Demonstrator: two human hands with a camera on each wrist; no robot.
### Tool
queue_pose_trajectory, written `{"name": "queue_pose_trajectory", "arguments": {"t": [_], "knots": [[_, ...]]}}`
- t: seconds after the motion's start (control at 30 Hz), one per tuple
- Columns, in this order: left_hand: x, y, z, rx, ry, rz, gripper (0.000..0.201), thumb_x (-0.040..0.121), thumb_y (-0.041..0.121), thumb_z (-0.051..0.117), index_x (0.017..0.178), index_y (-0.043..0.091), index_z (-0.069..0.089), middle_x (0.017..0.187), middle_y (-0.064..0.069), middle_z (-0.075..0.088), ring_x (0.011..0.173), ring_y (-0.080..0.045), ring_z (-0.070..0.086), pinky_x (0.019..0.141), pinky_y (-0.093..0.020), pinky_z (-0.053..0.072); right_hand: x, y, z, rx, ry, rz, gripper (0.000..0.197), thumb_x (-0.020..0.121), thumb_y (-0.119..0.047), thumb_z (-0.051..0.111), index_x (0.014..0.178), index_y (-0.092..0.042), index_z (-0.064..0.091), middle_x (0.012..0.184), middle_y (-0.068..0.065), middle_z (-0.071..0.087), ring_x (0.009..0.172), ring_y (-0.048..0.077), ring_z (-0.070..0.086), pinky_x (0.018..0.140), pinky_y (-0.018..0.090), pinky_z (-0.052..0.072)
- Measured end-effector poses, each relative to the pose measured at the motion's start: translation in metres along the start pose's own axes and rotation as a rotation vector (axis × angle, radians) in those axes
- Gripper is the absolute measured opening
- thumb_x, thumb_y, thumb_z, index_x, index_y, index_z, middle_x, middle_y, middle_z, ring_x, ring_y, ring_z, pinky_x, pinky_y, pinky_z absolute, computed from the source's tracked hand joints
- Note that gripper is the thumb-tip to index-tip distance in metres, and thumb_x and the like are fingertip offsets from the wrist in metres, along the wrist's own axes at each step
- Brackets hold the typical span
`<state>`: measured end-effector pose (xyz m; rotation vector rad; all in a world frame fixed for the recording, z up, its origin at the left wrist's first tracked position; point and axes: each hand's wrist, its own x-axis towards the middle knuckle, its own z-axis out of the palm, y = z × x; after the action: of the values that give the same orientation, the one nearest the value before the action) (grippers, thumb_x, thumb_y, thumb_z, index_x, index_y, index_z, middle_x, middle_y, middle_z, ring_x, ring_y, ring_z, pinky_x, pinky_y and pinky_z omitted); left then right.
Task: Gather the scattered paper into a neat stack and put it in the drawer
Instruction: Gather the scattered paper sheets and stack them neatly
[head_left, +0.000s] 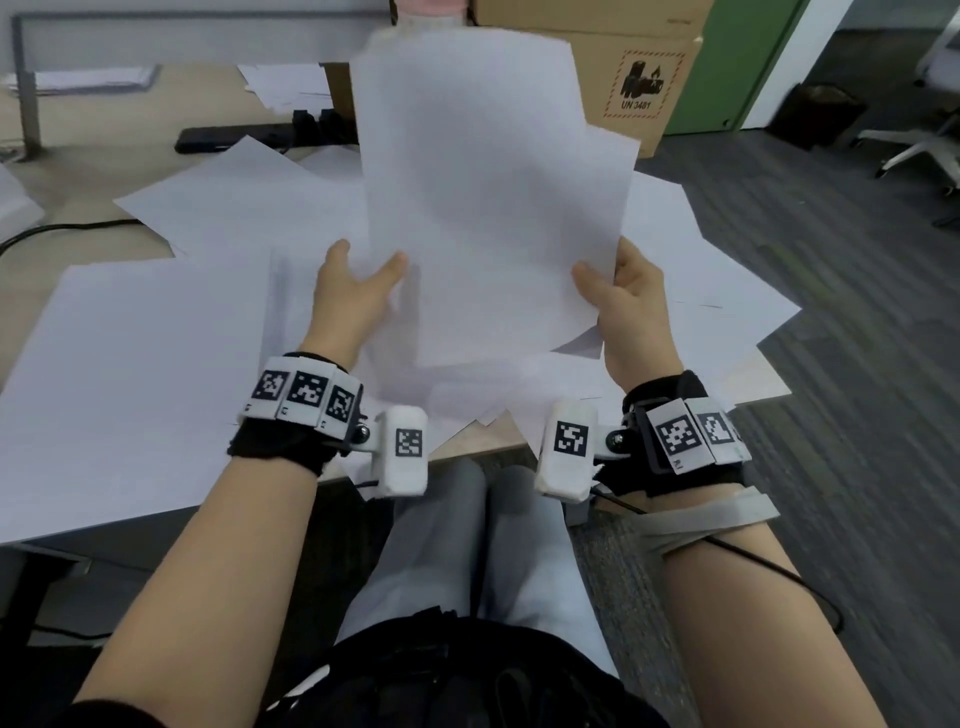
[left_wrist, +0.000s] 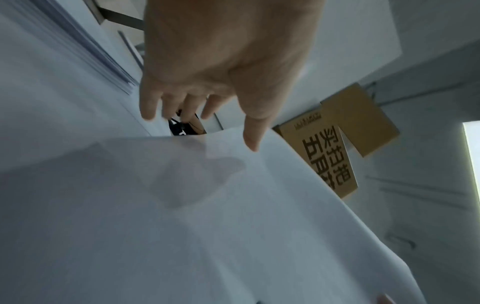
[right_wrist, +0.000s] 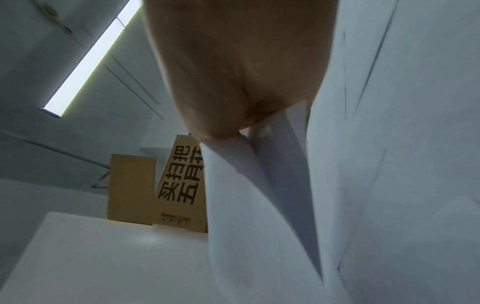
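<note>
So I'm partway into the gathering bit, and honestly not that far. My right hand (head_left: 626, 306) is pinching a small bunch of sheets (head_left: 493, 197) by their right edge, thumb on top, and holding them up over the table (head_left: 67, 156). The right wrist view shows a few separate sheets fanning out of that pinch, so it's a bunch, not a neat stack yet. My left hand (head_left: 353, 291) is at the bunch's left edge with the thumb laid on the top sheet and the fingers spread loose behind it, more steadying than gripping.

Everything else is still a mess: loose paper (head_left: 156, 374) lies scattered across the table under and around the bunch, some corners hanging off the near edge. There's another pile of paper (head_left: 291, 85) further back behind the bunch, next to the cardboard box (head_left: 628, 67).

What's left, as far as I can judge: pick up the rest, square the edges, then the drawer. I can't see any drawer in these views, so no idea where it is.
</note>
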<state>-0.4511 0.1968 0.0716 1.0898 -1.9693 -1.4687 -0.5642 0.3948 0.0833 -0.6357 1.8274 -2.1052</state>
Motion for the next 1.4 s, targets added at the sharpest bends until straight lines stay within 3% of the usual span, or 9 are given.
{"name": "queue_pose_trajectory", "arguments": {"t": [0.1, 0.2, 0.43, 0.57, 0.77, 0.93, 1.1, 1.2, 1.4], "knots": [[0.001, 0.013, -0.001, -0.263, -0.013, 0.080, 0.036, 0.094, 0.020, 0.060, 0.127, 0.006, 0.053, 0.108, 0.002, 0.064, 0.097, -0.006, 0.064, 0.071, -0.009, 0.047, 0.003, -0.007, 0.001, -0.020, -0.006, -0.090, 0.029, 0.091, 0.011, 0.047, 0.108, -0.010, 0.060, 0.091, -0.010, 0.071, 0.090, 0.010, 0.066, 0.081, 0.025, 0.052], [0.002, 0.023, -0.005, -0.465, 0.059, 0.191, 0.023, 0.090, 0.001, 0.060, 0.109, 0.012, 0.054, 0.090, 0.004, 0.067, 0.073, -0.002, 0.066, 0.067, -0.019, 0.051, 0.004, -0.013, -0.002, -0.049, -0.003, -0.131, 0.025, 0.086, 0.007, 0.054, 0.102, -0.010, 0.064, 0.086, -0.012, 0.072, 0.086, 0.011, 0.066, 0.080, 0.028, 0.053], [-0.001, 0.025, -0.009, -0.491, -0.053, 0.269, 0.043, 0.076, -0.015, 0.064, 0.106, 0.014, 0.054, 0.098, -0.002, 0.069, 0.089, -0.016, 0.067, 0.076, -0.027, 0.053, 0.006, -0.006, -0.012, -0.043, 0.014, -0.036, 0.033, 0.079, 0.017, 0.055, 0.100, -0.008, 0.059, 0.085, 0.001, 0.070, 0.080, 0.015, 0.065, 0.072, 0.026, 0.053], [-0.007, 0.022, 0.000, -0.453, -0.103, 0.247, 0.034, 0.078, -0.005, 0.071, 0.102, 0.015, 0.057, 0.098, 0.001, 0.070, 0.090, -0.016, 0.067, 0.081, -0.030, 0.054, 0.002, 0.005, 0.001, -0.026, 0.044, -0.004, 0.034, 0.069, -0.002, 0.056, 0.100, -0.015, 0.055, 0.100, 0.011, 0.063, 0.094, 0.026, 0.062, 0.090, 0.042, 0.051], [-0.010, 0.019, -0.007, -0.494, -0.014, 0.264, 0.024, 0.075, 0.002, 0.077, 0.090, 0.015, 0.063, 0.078, 0.009, 0.074, 0.076, -0.011, 0.070, 0.070, -0.025, 0.054, 0.002, 0.014, 0.004, -0.062, 0.038, 0.043, 0.027, 0.087, 0.011, 0.049, 0.104, -0.009, 0.057, 0.098, 0.005, 0.066, 0.093, 0.018, 0.063, 0.089, 0.031, 0.050], [-0.016, 0.010, -0.004, -0.424, -0.121, 0.178, 0.020, 0.075, 0.002, 0.076, 0.088, 0.014, 0.067, 0.074, 0.011, 0.074, 0.075, -0.008, 0.071, 0.068, -0.022, 0.055, -0.002, 0.023, 0.014, -0.079, 0.025, 0.072, 0.025, 0.091, 0.008, 0.047, 0.104, -0.009, 0.059, 0.097, 0.004, 0.067, 0.091, 0.016, 0.063, 0.087, 0.029, 0.050], [-0.014, 0.011, -0.016, -0.451, 0.088, 0.184, 0.015, 0.085, 0.006, 0.069, 0.082, 0.019, 0.063, 0.062, 0.020, 0.068, 0.063, 0.005, 0.065, 0.062, -0.013, 0.049, 0.004, 0.031, 0.020, -0.126, 0.119, 0.172, 0.036, 0.089, 0.001, 0.052, 0.122, -0.013, 0.052, 0.116, 0.009, 0.062, 0.101, 0.019, 0.060, 0.085, 0.027, 0.048], [-0.013, 0.010, -0.031, -0.518, 0.261, 0.186, 0.021, 0.087, 0.011, 0.068, 0.083, 0.023, 0.051, 0.075, 0.017, 0.066, 0.063, 0.010, 0.061, 0.065, -0.009, 0.046, 0.005, 0.045, 0.025, -0.304, 0.023, 0.338, 0.042, 0.089, -0.003, 0.056, 0.130, -0.005, 0.051, 0.122, 0.011, 0.060, 0.105, 0.018, 0.056, 0.089, 0.028, 0.044], [-0.012, -0.002, -0.054, -0.547, 0.424, 0.153, 0.011, 0.087, 0.010, 0.066, 0.091, 0.016, 0.057, 0.090, 0.005, 0.065, 0.076, 0.000, 0.064, 0.081, -0.021, 0.053, 0.007, 0.057, 0.048, -0.449, -0.076, 0.429, 0.048, 0.080, -0.004, 0.068, 0.126, -0.002, 0.054, 0.112, 0.008, 0.061, 0.102, 0.019, 0.057, 0.086, 0.028, 0.045]]}}
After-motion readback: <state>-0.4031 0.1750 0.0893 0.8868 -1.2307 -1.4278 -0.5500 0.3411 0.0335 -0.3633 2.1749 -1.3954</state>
